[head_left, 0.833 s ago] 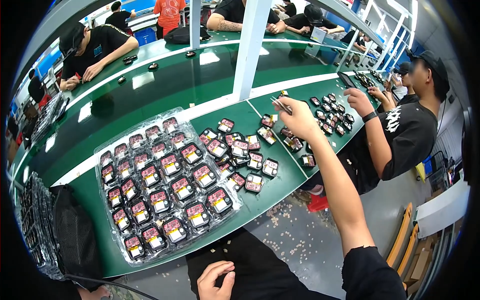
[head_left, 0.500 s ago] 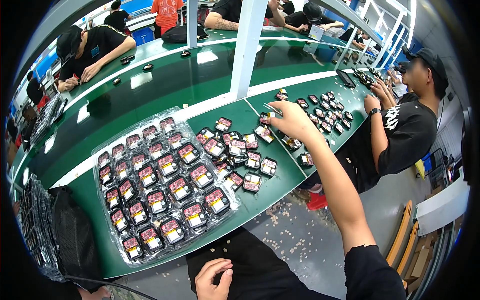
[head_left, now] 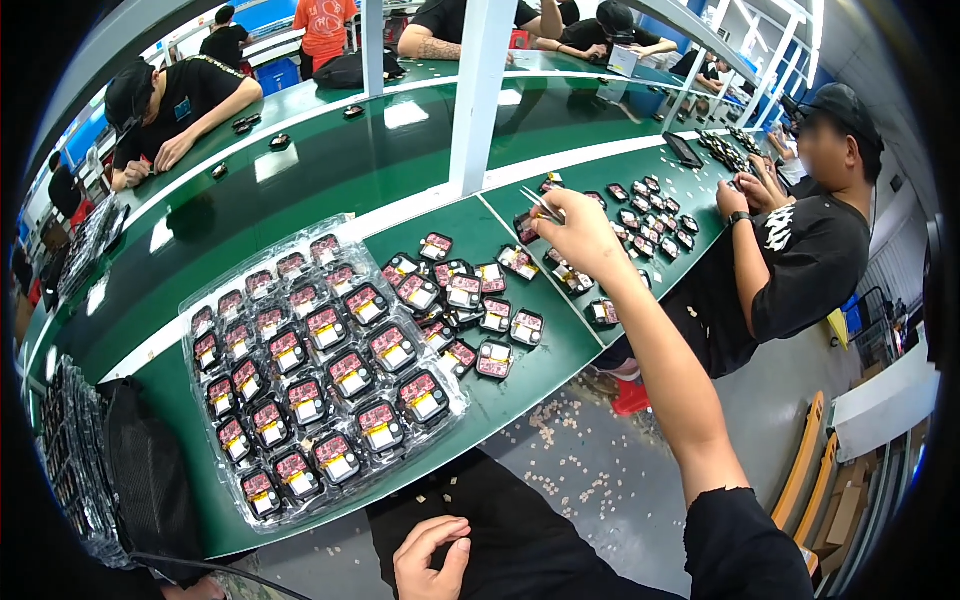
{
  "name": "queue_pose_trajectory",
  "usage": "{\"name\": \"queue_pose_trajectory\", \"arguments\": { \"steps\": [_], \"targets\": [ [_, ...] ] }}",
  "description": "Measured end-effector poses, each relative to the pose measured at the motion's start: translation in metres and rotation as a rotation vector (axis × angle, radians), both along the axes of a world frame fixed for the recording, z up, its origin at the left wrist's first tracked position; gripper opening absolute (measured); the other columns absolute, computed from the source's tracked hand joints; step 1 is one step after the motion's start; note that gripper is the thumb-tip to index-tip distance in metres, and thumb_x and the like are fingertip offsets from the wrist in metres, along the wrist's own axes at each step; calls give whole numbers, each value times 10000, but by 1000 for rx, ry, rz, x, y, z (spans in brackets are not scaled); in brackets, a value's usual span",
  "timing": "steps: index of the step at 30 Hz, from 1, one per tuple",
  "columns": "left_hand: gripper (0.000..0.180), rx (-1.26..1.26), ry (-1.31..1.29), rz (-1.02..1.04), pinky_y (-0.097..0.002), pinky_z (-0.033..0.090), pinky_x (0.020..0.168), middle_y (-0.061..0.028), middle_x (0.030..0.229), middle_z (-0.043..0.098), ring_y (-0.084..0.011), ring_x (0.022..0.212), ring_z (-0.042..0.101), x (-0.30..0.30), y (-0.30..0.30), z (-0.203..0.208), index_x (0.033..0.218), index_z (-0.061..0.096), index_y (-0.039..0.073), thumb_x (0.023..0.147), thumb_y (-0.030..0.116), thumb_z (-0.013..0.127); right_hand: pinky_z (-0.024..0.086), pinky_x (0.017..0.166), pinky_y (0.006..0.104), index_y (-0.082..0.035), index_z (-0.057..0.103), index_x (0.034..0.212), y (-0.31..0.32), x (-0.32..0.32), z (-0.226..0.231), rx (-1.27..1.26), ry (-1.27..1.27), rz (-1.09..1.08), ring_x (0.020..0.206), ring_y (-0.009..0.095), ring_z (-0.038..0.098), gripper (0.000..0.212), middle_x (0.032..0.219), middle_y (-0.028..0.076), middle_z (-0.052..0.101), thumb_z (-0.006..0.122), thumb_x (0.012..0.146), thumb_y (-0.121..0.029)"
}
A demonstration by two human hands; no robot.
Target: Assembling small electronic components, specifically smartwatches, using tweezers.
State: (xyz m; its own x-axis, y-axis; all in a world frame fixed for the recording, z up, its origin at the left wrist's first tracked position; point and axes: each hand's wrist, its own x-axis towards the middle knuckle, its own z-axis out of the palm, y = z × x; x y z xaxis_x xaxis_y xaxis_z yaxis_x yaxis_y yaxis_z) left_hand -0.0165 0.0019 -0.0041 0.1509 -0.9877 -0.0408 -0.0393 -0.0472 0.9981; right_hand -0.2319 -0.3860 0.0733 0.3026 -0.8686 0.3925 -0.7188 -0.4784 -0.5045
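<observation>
My right hand [head_left: 582,235] is stretched out over the green bench, closed on a pair of metal tweezers [head_left: 541,203]. The tweezers' tips point away to the left, above a dark module [head_left: 526,228]. Other small black square modules with pink-printed tops lie loose in a heap [head_left: 464,291] left of that hand. A clear plastic tray [head_left: 225,468] holds rows of the same modules [head_left: 349,374] at the left. Low over my lap, my left hand [head_left: 432,558] hangs palm up, fingers loosely curled and thumb apart, with nothing visible in it.
A grey post [head_left: 478,100] rises behind the bench. More modules [head_left: 655,222] lie near a co-worker [head_left: 800,240] at the right. A black bag [head_left: 148,470] and stacked trays [head_left: 72,440] stand at the left. Small pale scraps [head_left: 560,450] litter the floor.
The view has shifted slightly, moving the bench leftward. My right hand has moved a little with the tweezers, whose prongs show more clearly. My left hand keeps its pose.
</observation>
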Motion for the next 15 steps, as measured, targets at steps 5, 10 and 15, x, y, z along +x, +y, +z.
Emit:
{"name": "queue_pose_trajectory", "arguments": {
  "steps": [5,10,15],
  "targets": [
    [196,-22,8,37,-289,552,907,-137,1211,633,-205,1037,691,6,3,2,1152,676,-61,961,-36,642,426,594,271,-31,696,965,75,27,25,-113,-290,146,660,109,529,134,806,34,610,759,847,-36],
    [443,-142,268,71,-395,542,984,-212,1336,583,-315,1160,661,3,3,10,1344,543,-66,972,119,697,521,652,304,-16,697,1004,177,29,40,93,-397,643,775,228,668,184,920,98,677,758,831,-5],
    [831,-219,371,-6,-422,501,1053,-195,1518,430,-306,1346,509,-5,-5,18,1526,322,-33,914,279,791,581,704,313,-7,702,1087,245,51,5,425,-532,832,856,257,706,248,1042,128,686,760,847,2]
  ]
}}
